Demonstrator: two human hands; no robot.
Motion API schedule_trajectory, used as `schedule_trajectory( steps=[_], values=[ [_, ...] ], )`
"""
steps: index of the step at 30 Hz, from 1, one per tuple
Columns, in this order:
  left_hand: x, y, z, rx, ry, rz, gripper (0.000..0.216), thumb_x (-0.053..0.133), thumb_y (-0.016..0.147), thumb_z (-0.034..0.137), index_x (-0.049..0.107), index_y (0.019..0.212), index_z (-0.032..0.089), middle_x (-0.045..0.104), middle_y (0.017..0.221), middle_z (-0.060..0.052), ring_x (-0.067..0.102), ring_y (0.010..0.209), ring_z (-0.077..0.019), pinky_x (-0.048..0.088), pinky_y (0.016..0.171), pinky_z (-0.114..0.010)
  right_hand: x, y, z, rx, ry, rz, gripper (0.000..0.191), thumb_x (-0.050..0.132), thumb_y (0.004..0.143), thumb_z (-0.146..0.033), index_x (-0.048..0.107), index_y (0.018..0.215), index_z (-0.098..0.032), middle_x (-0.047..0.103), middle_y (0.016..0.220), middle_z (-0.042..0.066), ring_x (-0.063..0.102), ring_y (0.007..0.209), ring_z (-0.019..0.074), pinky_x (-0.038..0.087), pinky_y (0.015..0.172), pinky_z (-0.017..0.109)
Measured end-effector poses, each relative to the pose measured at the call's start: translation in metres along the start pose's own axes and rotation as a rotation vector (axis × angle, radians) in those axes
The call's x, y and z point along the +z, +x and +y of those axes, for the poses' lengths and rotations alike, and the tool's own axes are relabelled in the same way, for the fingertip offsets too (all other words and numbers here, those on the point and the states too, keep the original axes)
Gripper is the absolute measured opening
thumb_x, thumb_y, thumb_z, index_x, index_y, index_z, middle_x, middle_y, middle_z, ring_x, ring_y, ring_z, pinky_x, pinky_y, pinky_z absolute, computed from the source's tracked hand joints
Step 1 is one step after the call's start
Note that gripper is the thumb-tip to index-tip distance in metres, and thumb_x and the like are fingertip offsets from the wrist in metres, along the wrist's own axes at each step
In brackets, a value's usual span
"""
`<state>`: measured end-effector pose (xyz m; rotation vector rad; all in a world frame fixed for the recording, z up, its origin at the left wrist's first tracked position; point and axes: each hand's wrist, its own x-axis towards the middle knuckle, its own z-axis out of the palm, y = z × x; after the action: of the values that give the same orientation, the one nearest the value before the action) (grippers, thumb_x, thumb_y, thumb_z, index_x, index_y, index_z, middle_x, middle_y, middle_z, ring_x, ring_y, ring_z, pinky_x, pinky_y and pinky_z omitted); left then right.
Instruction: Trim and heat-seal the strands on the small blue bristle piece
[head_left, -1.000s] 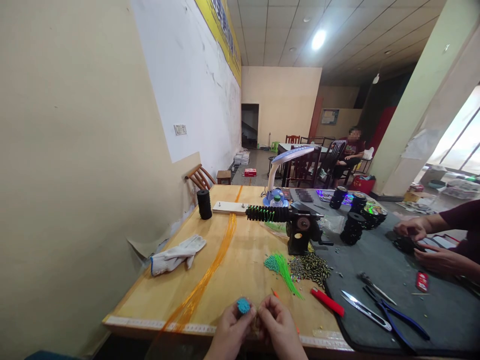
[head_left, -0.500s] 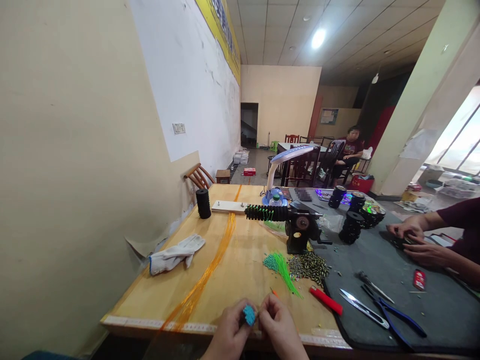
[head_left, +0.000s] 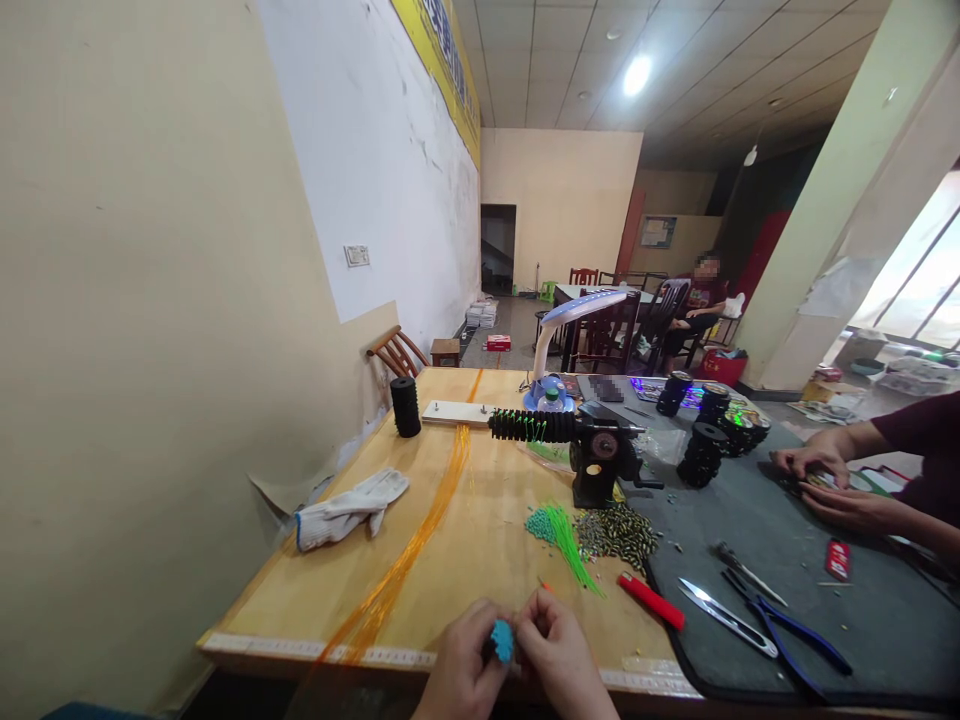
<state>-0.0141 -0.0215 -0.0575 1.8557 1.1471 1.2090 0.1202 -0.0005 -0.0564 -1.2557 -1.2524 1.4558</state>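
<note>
My left hand (head_left: 466,655) is closed around a small turquoise bundle (head_left: 502,640) whose knobbly end shows above the fingers; I cannot make out its exact kind. Right beside it, my right hand (head_left: 559,650) has thumb and forefinger pinched together, and what lies between them is hidden. A thin orange tip (head_left: 546,586) shows just beyond the right fingers. Both hands are over the table's near edge, almost touching. Ahead of them lie bright green strands (head_left: 571,555), a pile of turquoise beads (head_left: 540,524) and a heap of dark and brassy small pieces (head_left: 619,535).
A black hand-cranked device (head_left: 600,455) with a ribbed roller stands mid-table. Orange strands (head_left: 427,520) run from a white plate (head_left: 452,412). Also there: a white glove (head_left: 352,508), red lighter-like stick (head_left: 651,600), snips (head_left: 727,618), blue-handled pliers (head_left: 795,630), and a co-worker's hands (head_left: 832,485).
The turquoise bundle has shifted slightly right and turned, closer to my right fingers. My right hand stays nearly still. The co-worker's hands have tilted the thing they hold.
</note>
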Motion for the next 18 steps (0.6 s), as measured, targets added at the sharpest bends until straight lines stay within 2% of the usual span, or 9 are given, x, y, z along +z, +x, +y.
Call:
schedule_trajectory(
  steps=[4,7,10,14,16,18],
  values=[
    [0.007,0.001,-0.004,-0.245,-0.34,0.145,0.031,0.058,0.082,0.043,0.057,0.068,0.015,0.052,0.063,0.0,0.049,0.062,-0.0147,0.04,0.06,-0.024,0.003,-0.002,-0.006,0.012,0.1,-0.026,0.038,0.063,0.064,-0.052,0.04,0.062,-0.021,0.048,0.043,-0.008,0.041,0.035,0.0065,0.031,0.037,0.018],
    [0.013,0.001,-0.01,-0.447,-0.601,0.196,0.041,0.069,0.069,0.054,0.06,0.072,0.014,0.053,0.065,0.001,0.05,0.064,-0.013,0.043,0.063,-0.024,0.004,-0.003,-0.008,0.038,0.179,-0.027,0.044,0.066,0.062,-0.056,0.04,0.063,-0.021,0.05,0.044,-0.007,0.042,0.034,0.006,0.031,0.037,0.017],
    [0.016,0.002,-0.01,-0.597,-0.765,0.221,0.053,0.077,0.054,0.059,0.059,0.075,0.015,0.047,0.057,0.006,0.042,0.05,-0.0075,0.037,0.048,-0.019,0.004,-0.002,-0.008,0.06,0.214,-0.041,0.05,0.067,0.059,-0.062,0.04,0.064,-0.021,0.051,0.042,-0.007,0.042,0.033,0.0055,0.029,0.036,0.016],
    [0.014,0.004,-0.003,-0.654,-0.772,0.212,0.054,0.079,0.052,0.059,0.058,0.074,0.014,0.037,0.05,0.01,0.027,0.042,-0.0031,0.021,0.039,-0.016,0.003,-0.001,-0.003,0.066,0.22,-0.075,0.054,0.066,0.059,-0.067,0.04,0.065,-0.02,0.05,0.044,-0.008,0.039,0.032,0.0041,0.026,0.035,0.015],
    [0.012,0.005,0.0,-0.64,-0.741,0.197,0.052,0.077,0.054,0.059,0.059,0.072,0.014,0.036,0.05,0.01,0.026,0.043,-0.0033,0.021,0.04,-0.016,0.002,-0.001,0.0,0.042,0.195,-0.082,0.053,0.064,0.061,-0.067,0.039,0.066,-0.021,0.048,0.045,-0.008,0.038,0.034,0.0042,0.027,0.036,0.016],
    [0.011,0.005,0.0,-0.589,-0.687,0.197,0.048,0.076,0.057,0.057,0.061,0.071,0.014,0.042,0.052,0.008,0.032,0.047,-0.0053,0.027,0.043,-0.017,0.0,-0.002,0.002,-0.023,0.121,-0.058,0.05,0.062,0.066,-0.065,0.039,0.066,-0.021,0.045,0.048,-0.008,0.038,0.038,0.0052,0.03,0.038,0.017]
  ],
)
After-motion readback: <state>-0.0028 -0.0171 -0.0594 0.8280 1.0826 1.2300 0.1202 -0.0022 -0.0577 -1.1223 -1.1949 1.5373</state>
